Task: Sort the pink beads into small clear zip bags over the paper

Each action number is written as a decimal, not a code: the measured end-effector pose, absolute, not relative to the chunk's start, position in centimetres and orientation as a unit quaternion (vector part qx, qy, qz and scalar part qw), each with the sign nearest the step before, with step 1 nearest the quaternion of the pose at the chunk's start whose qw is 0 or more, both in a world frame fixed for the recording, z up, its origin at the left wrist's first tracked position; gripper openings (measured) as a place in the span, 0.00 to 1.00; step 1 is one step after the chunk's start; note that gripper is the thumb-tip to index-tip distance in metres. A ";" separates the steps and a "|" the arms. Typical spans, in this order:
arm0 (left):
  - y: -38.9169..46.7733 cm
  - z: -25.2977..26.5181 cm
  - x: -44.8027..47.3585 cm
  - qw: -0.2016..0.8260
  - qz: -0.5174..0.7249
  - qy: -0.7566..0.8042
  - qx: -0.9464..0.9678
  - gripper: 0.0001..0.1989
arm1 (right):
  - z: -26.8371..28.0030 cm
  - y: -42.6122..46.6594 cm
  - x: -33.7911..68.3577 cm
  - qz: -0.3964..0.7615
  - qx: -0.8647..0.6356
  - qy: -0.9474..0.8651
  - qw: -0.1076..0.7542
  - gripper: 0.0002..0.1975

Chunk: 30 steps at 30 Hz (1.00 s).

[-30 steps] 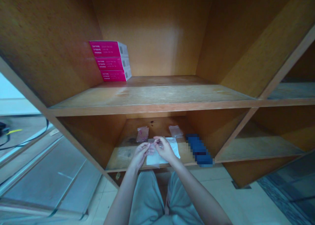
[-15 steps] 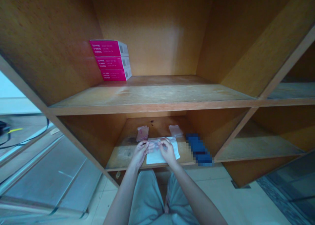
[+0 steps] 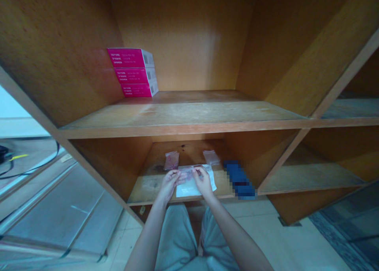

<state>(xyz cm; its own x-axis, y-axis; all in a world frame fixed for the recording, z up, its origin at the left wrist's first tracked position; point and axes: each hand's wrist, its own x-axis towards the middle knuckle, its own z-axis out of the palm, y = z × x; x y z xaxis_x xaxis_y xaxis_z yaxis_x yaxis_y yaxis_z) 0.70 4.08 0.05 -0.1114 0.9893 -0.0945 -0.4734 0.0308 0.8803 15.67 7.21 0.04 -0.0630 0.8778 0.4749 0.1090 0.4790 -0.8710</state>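
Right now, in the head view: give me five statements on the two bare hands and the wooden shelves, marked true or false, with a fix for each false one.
1. Three magenta-and-white cardboard boxes stand stacked on the upper wooden shelf. True.
2. The bare left hand and bare right hand both hold a thin clear plastic piece. True.
3. The flat white sheet lies on the upper wooden shelf. False: it lies on the lower wooden shelf.
4. The small reddish-filled plastic bag lies right of the small clear plastic bag. False: it lies left of it.
5. The dark blue pixelated object lies left of the flat white sheet. False: right of it.
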 end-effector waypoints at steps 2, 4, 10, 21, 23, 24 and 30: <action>4.1 0.1 0.7 0.589 0.619 0.414 0.315 0.13 | 0.0 7.2 15.6 0.342 -0.383 -0.639 0.572 0.10; 4.1 0.0 0.6 0.590 0.615 0.415 0.319 0.13 | 0.0 7.2 15.6 0.345 -0.382 -0.637 0.573 0.09; 4.1 -0.3 0.5 0.580 0.612 0.426 0.329 0.12 | 0.0 7.1 15.7 0.343 -0.382 -0.643 0.569 0.08; 4.1 -0.3 0.9 0.536 0.637 0.456 0.314 0.13 | -0.4 7.3 15.7 0.325 -0.372 -0.656 0.570 0.08; 4.1 -0.2 0.9 0.528 0.644 0.456 0.315 0.13 | -0.6 7.4 15.7 0.321 -0.372 -0.655 0.573 0.09; 4.0 -0.1 0.9 0.530 0.643 0.453 0.317 0.13 | -0.7 7.4 15.7 0.320 -0.373 -0.654 0.575 0.09; 3.8 0.3 1.1 0.561 0.601 0.445 0.355 0.16 | -0.5 7.3 15.7 0.333 -0.355 -0.656 0.577 0.08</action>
